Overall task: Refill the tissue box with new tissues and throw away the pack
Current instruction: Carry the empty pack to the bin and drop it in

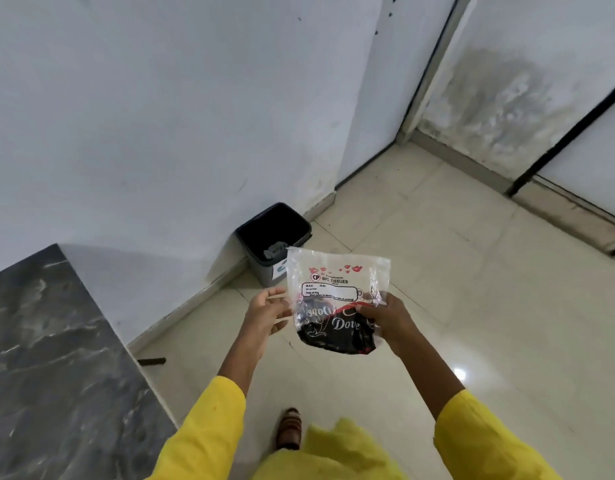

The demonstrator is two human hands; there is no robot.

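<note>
An empty plastic tissue pack [337, 299], clear at the top and dark with white lettering at the bottom, hangs flat in the air over the floor. My right hand [385, 320] pinches its right edge. My left hand [268, 313] is at the pack's left edge with fingers spread, touching or nearly touching it. A small dark bin [275, 233] stands open against the wall just beyond the pack, with a crumpled grey scrap inside. The tissue box is out of view.
A dark marble counter [56, 358] fills the lower left. White walls rise behind the bin, and a door frame [427, 81] stands at the right. Cream floor tiles [472, 289] spread around. A small dark object [152, 361] lies by the counter. My foot [290, 427] is below.
</note>
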